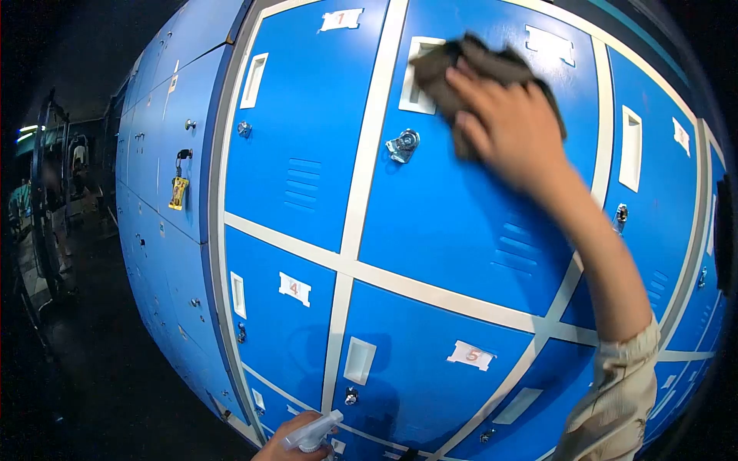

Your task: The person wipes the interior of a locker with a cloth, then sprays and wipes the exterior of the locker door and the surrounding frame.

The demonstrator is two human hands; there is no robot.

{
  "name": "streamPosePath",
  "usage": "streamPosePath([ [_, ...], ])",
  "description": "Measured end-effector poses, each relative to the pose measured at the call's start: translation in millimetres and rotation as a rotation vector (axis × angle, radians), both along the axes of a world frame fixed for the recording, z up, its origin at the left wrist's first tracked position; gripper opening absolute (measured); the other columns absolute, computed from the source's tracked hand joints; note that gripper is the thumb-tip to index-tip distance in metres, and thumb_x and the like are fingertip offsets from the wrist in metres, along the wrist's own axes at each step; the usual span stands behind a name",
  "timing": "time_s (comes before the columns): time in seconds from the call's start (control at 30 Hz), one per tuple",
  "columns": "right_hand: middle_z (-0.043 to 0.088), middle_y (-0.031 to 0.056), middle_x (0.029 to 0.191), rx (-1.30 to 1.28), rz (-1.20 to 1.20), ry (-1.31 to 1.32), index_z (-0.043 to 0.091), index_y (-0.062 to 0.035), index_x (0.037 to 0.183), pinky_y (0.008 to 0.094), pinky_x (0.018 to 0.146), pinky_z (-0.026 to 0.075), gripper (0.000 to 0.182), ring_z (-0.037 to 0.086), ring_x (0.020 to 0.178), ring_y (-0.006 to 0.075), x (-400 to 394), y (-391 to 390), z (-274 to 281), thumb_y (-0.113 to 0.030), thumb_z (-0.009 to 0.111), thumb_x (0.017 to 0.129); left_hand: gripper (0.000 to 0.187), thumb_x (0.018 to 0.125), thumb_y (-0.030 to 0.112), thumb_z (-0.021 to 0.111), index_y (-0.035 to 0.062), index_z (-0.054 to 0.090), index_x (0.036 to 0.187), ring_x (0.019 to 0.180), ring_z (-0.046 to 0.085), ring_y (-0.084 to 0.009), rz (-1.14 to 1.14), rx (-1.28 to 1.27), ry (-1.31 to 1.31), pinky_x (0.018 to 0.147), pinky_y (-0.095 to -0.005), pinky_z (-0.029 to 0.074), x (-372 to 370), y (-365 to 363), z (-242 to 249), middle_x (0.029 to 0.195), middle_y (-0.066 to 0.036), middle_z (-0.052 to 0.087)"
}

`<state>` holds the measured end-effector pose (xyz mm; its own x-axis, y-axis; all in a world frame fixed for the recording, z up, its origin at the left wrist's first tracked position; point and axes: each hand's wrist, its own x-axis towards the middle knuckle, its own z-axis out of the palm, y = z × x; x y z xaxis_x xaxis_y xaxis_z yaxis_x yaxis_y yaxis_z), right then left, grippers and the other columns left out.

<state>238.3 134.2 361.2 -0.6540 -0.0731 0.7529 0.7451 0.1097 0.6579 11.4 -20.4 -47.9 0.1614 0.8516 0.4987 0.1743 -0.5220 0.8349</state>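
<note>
Lockers point(430, 230) in blue fill my view, door beside door. Up right, my right hand point(513, 123) presses a dark cloth point(477, 63) flat against an upper door, fingers spread over it. Low and near, my left hand point(286, 446) grips a spray bottle point(314, 432).

Just one view here, a head-worn cam with a heavy fisheye, so the edges bend and go dark at the corners. It faces straight into a bank of blue lockers point(430, 230) from really close up, and the doors fill most of the frame. The right hand point(511, 123) reaches up near the top centre, and the left hand point(288, 446) only pokes in at the bottom edge. Off to the left it catches a dim aisle point(54, 230) running back along the locker row.
</note>
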Motion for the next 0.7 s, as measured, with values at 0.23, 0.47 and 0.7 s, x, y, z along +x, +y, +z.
streamPosePath([
  [0.23, 0.055, 0.0133, 0.131, 0.261, 0.11, 0.141, 0.055, -0.0094, 0.128, 0.0432, 0.098, 0.035, 0.048, 0.055, 0.111, 0.0302, -42.2, 29.5, 105.2, -0.038, 0.042, 0.092, 0.061, 0.072, -0.003, 0.064, 0.0021, 0.051, 0.132, 0.111, 0.055, -0.0207, 0.07, -0.187, -0.143, 0.093, -0.0323, 0.043, -0.2, -11.2, -3.2, 0.122, -0.009, 0.058],
  [0.47, 0.06, 0.0052, 0.123, 0.328, 0.118, 0.151, 0.054, -0.0173, 0.13, 0.0425, 0.089, 0.04, 0.045, 0.059, 0.096, 0.0243, -32.7, 37.9, 46.8, -0.04, 0.048, 0.091, 0.064, 0.069, -0.005, 0.065, 0.0019, 0.051, 0.131, 0.112, 0.054, -0.0209, 0.174, -0.044, 0.031, 0.096, -0.0329, 0.042, -12.2, -16.3, -6.0, 0.122, -0.01, 0.059],
  [0.7, 0.054, 0.0023, 0.133, 0.195, 0.053, 0.09, 0.051, -0.0196, 0.134, 0.037, 0.085, 0.04, 0.049, 0.058, 0.087, 0.0209, -4.8, 6.7, -38.4, -0.035, 0.055, 0.088, 0.064, 0.07, -0.005, 0.063, 0.0034, 0.051, 0.132, 0.11, 0.054, -0.0178, 0.095, -0.075, -0.024, 0.093, -0.0309, 0.042, -11.9, -11.9, -0.3, 0.12, -0.008, 0.059],
])
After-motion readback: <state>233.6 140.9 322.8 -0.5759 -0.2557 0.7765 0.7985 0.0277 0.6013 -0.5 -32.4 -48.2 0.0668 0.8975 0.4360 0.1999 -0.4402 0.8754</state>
